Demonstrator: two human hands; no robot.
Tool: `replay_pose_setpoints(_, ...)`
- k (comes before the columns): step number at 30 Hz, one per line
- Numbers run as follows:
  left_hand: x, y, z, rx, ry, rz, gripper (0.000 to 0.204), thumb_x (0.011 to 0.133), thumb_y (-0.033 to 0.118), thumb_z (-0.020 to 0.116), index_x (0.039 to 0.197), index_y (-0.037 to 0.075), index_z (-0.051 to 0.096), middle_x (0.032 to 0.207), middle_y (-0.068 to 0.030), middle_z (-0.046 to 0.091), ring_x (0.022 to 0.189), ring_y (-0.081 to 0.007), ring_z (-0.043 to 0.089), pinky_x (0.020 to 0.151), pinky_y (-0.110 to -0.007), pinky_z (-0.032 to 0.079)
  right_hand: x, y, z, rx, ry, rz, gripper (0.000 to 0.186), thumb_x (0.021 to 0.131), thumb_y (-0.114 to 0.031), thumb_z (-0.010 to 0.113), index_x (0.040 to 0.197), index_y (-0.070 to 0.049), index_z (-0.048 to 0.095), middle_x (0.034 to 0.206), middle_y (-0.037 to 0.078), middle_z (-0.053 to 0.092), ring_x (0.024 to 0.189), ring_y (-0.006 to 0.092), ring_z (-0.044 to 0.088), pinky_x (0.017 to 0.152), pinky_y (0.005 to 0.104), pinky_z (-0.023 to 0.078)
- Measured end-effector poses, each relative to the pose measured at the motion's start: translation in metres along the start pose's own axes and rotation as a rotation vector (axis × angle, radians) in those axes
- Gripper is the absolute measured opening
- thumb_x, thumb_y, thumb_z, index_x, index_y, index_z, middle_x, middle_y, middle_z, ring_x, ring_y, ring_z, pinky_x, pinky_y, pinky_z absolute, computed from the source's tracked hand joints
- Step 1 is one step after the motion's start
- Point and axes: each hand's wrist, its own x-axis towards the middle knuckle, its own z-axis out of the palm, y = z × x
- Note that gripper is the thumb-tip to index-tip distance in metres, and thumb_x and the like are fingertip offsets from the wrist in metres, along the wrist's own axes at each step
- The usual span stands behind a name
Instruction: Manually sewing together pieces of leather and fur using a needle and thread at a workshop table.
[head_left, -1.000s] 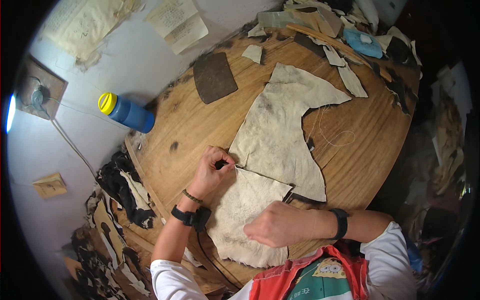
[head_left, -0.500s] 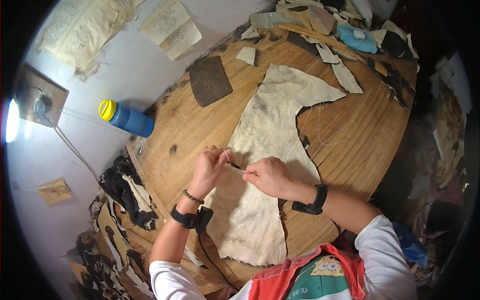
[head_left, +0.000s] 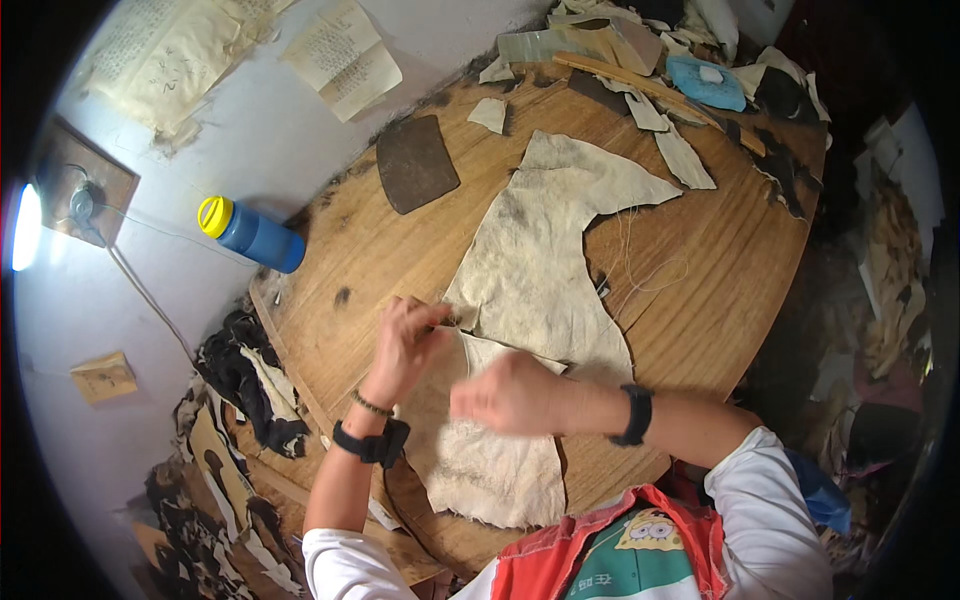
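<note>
I see my left hand (head_left: 405, 335) pinching the edge of a pale hide (head_left: 530, 270) spread on the round wooden bench (head_left: 700, 300). My right hand (head_left: 505, 393), blurred, rests closed over the hide's lower piece. A loose thread (head_left: 650, 270) lies right of it; a blue bottle (head_left: 250, 233) and a dark scraper (head_left: 415, 162) sit farther off.

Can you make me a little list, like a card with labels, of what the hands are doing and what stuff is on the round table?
left hand: pinching the edge where the two pale hide pieces meet
right hand: closed in a fist, blurred, over the near hide piece
far hide piece: flat, bigger, smudged grey
thread: loose pale loops on the wood
table: round, wooden
dark flat piece: beyond the hides
bottle: blue with yellow cap, off the table's left edge
</note>
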Motion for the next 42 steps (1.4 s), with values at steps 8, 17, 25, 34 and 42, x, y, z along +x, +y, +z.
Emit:
replay_pose_setpoints(8,-0.007,0.017,0.005,0.195,0.163,-0.064,0.015,0.083,0.018,0.076,0.095,0.008,0.077,0.079,-0.0057,0.059,0.081,-0.0222,0.051,0.077,-0.035,0.043,0.016,0.057,0.0,-0.191,0.021,0.418,0.019,0.09,-0.019,0.062,0.081,-0.005,0.071,0.064,0.013,0.066,0.057,0.0258,0.065,0.055,0.0376,0.049)
replay_pose_setpoints(17,0.006,-0.007,0.006,0.371,0.149,0.119,0.014,0.081,0.013,0.076,0.089,0.003,0.071,0.083,-0.0067,0.062,0.084,-0.0222,0.054,0.077,-0.033,0.044,-0.002,-0.006,-0.011,-0.138,-0.426,-0.09,0.021,0.088,-0.024,0.062,0.074,-0.008,0.065,0.064,0.012,0.064,0.064,0.0263,0.068,0.061,0.0425,0.052)
replay_pose_setpoints(25,-0.01,0.009,0.008,-0.129,0.102,-0.02,0.023,0.082,0.02,0.078,0.101,0.007,0.075,0.082,-0.0042,0.058,0.084,-0.0192,0.051,0.079,-0.032,0.044,0.019,0.06,-0.01,-0.094,0.086,0.481,0.023,0.087,-0.022,0.064,0.074,-0.004,0.069,0.068,0.016,0.066,0.067,0.0336,0.066,0.062,0.0429,0.051)
replay_pose_setpoints(34,0.013,-0.02,0.016,0.319,0.092,-0.015,0.011,0.085,0.011,0.073,0.085,0.003,0.066,0.08,-0.0058,0.056,0.086,-0.0212,0.053,0.077,-0.033,0.043,-0.014,0.001,-0.02,-0.048,-0.296,-0.057,0.021,0.086,-0.019,0.061,0.071,-0.004,0.058,0.06,0.019,0.059,0.057,0.0386,0.061,0.057,0.0457,0.048)
replay_pose_setpoints(42,0.013,-0.031,0.017,0.17,0.004,0.196,0.014,0.082,-0.004,0.067,0.074,0.007,0.068,0.087,-0.0023,0.064,0.093,-0.0185,0.054,0.085,-0.031,0.042,-0.025,-0.002,-0.052,-0.08,0.06,0.115,0.02,0.084,-0.014,0.066,0.069,-0.002,0.057,0.056,0.018,0.055,0.052,0.0345,0.059,0.05,0.0406,0.044)
